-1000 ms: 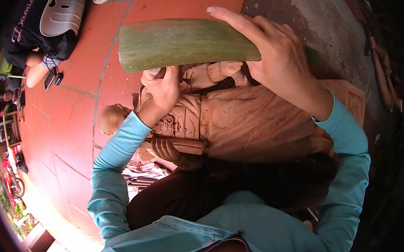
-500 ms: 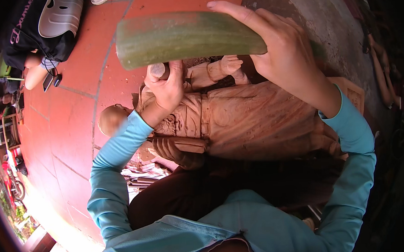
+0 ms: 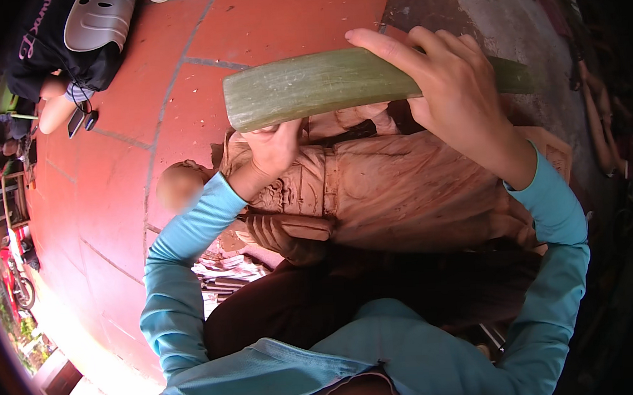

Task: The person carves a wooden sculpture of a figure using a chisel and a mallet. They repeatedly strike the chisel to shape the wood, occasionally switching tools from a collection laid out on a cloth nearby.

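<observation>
My right hand (image 3: 458,93) is closed around a long, flat green club-like mallet (image 3: 311,88), whose narrower end sticks out past the hand. Under the mallet's broad left end, my left hand (image 3: 278,149) is closed on an upright chisel. The mallet hides the chisel's handle, and its blade is out of sight too. Both hands are over a carved wooden statue (image 3: 409,185) lying on its back, head to the left. Folds of a robe run along its body. One carved hand (image 3: 270,232) grips a flat block near me.
Red tiles (image 3: 109,201) cover the floor on the left. A seated person's leg (image 3: 58,114) and a grey plastic shoe (image 3: 100,23) are at the far left, near a dark phone-like object (image 3: 78,123). Striped cloth (image 3: 223,267) lies by my left forearm.
The mallet has come down and to the right, now covering the round chisel butt that showed before. My right hand moved slightly lower; the left shifted a little right.
</observation>
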Demonstrator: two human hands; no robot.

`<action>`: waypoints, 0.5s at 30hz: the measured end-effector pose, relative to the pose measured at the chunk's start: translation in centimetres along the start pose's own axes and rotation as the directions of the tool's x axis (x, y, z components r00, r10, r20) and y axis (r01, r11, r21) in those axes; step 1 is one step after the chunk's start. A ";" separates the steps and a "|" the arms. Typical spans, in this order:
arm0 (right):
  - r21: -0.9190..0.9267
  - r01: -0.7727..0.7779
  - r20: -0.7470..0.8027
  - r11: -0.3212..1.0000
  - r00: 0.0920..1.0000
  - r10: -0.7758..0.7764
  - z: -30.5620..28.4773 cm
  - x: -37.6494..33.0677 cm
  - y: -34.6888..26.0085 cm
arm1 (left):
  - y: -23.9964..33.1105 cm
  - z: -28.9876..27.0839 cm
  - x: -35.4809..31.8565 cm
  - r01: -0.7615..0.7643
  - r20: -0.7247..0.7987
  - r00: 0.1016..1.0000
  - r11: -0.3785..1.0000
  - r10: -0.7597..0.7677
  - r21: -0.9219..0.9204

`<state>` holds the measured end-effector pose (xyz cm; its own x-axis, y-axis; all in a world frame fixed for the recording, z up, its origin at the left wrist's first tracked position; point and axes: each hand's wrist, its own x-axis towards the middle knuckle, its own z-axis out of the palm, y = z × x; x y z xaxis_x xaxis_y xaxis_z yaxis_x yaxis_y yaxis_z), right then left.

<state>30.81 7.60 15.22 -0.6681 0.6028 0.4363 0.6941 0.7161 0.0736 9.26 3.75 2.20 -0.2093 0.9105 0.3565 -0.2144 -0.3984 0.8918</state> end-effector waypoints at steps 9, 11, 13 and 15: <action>0.196 -0.104 -0.039 0.975 0.993 0.114 0.6 -0.5 0.3 | 0.3 1.3 1.4 -0.015 -0.181 0.984 0.994 -0.005 -0.108; 0.209 -0.117 -0.007 0.971 0.993 0.121 0.2 -0.4 0.1 | -0.2 1.3 1.2 -0.026 -0.166 0.986 0.995 0.009 -0.098; 0.224 -0.134 0.017 0.965 0.991 0.133 -0.1 -0.2 -0.1 | -0.4 1.0 1.2 -0.052 -0.122 0.991 0.998 0.047 -0.040; 0.268 -0.150 0.021 0.952 0.989 0.150 -0.2 0.0 -0.3 | -0.7 0.7 1.1 -0.053 -0.114 0.992 0.999 0.053 -0.002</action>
<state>30.61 7.29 15.39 -0.5622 0.7105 0.4233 0.6891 0.6855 -0.2353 9.83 5.11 2.20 -0.3276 0.8699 0.3688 -0.2052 -0.4465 0.8709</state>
